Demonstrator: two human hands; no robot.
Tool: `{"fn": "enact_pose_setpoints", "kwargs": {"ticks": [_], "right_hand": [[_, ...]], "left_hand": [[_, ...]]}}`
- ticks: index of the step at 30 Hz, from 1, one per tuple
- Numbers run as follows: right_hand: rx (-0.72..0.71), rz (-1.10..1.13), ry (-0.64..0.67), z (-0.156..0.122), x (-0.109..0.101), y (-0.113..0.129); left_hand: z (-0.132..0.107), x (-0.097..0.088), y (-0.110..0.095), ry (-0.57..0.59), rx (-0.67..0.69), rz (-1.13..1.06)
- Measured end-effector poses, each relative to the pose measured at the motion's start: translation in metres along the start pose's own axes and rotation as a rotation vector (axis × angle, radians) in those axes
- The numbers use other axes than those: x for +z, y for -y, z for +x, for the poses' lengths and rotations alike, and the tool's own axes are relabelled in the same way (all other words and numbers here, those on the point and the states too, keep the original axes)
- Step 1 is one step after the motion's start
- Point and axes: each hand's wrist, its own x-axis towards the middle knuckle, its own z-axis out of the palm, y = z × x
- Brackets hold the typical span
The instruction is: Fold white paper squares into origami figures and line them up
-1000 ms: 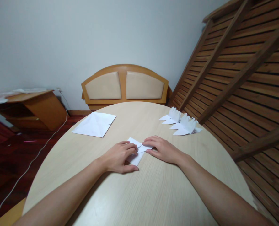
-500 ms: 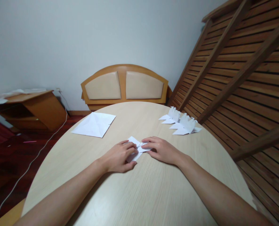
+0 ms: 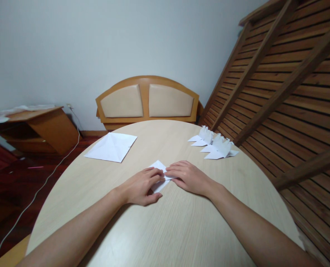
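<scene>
Reaching in with both forearms from the near side of a round, pale wood-grain tabletop [image 3: 176,230]. Pressing a small folded white paper [image 3: 158,164] down near the middle of it, between the two hands. Touching its left part with the left hand [image 3: 144,187], palm down, fingers bent over the paper, thumb spread well away toward the near side: an open left grip, laid on rather than closed around. Touching its right part with the right hand [image 3: 191,177], fingers laid over a flap, thumb along the near side and partly hidden. Cannot tell the state of the right grip, pinching or merely resting. Holding the fingertips of both hands close together, with one pointed corner of the paper showing at the far side. Can see beyond the left hand, well apart, a larger creased white sheet [image 3: 111,147] lying on the tabletop, slightly notched at one edge. Can see beyond the right hand, toward the far right edge, bird-like folded paper shapes [image 3: 222,148] grouped closely. Can make out past the tabletop a wooden headboard [image 3: 146,100] with two cream panels, and on the right a tilted slatted wooden panel [image 3: 281,78].
</scene>
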Motion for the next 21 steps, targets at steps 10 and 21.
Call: {"fn": "enact_pose_setpoints", "kwargs": {"ticks": [10, 21], "right_hand": [[0.040, -0.013, 0.055, -0.003, -0.002, 0.000], [0.047, 0.094, 0.048, 0.003, 0.001, 0.009]], "left_hand": [[-0.003, 0.003, 0.004, -0.014, -0.030, -0.030], [-0.003, 0.005, 0.005, -0.015, 0.012, -0.055]]}}
